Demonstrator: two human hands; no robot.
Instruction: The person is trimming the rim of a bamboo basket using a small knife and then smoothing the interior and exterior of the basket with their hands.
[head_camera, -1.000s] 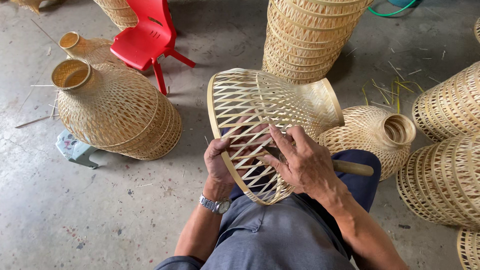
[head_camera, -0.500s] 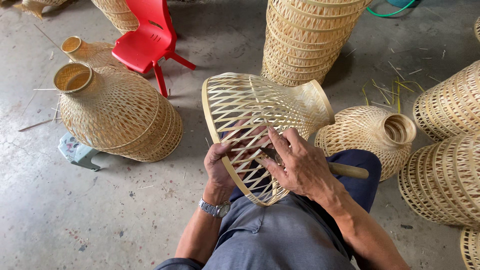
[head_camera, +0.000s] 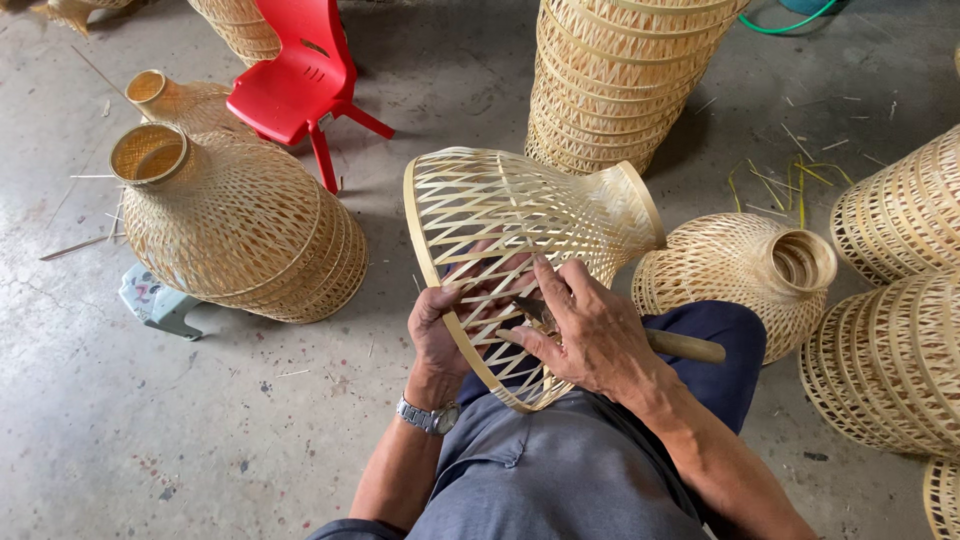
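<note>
Gripping woven bamboo basket (head_camera: 520, 215) rim: left fingers (head_camera: 450, 300); right fingers (head_camera: 560, 300) closed round wooden-handled tool (head_camera: 685, 346).

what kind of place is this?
Likely a bamboo-weaving workshop floor: stacks of woven shades, bamboo scraps on bare concrete, and an open-weave shade worked in the lap.

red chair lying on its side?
No, the red chair stands upright on its legs, behind the woven lampshade on the person's lap.
</note>
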